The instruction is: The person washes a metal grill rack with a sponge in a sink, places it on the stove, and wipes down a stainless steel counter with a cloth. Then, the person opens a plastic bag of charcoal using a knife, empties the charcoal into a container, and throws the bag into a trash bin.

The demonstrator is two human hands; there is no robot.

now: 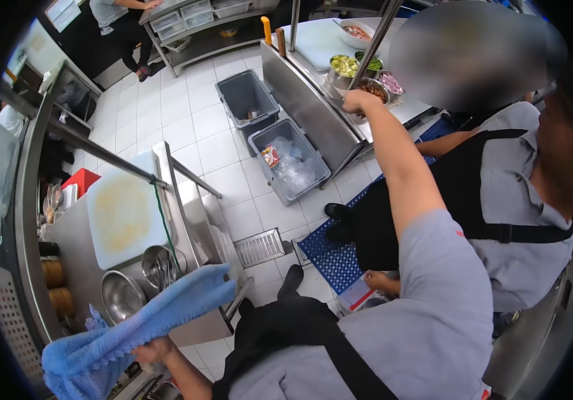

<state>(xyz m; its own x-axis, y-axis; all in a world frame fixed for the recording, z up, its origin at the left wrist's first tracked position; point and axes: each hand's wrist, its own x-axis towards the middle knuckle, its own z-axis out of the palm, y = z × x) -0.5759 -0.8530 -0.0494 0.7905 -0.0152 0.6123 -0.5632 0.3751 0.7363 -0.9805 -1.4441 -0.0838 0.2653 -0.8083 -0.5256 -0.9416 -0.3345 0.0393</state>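
My left hand (154,349) is closed around a blue towel (160,303), which stretches over the front of the left steel counter, partly covering a metal bowl (121,298). My right arm reaches out to the far counter. There my right hand (361,102) has its fingers curled at the near side of a metal container with brown pieces (373,89), close to an upright steel post (374,43). What the fingers grip is hidden. Beside it stand containers of green pieces (344,65) and chopped purple-pink pieces (391,83).
A co-worker in a black apron (446,187) stands close on my right. Two grey bins (246,93) sit by the far counter, one with plastic bags. A cutting board (123,217) lies on the left counter. A blue mat (333,257) covers part of the tiled floor.
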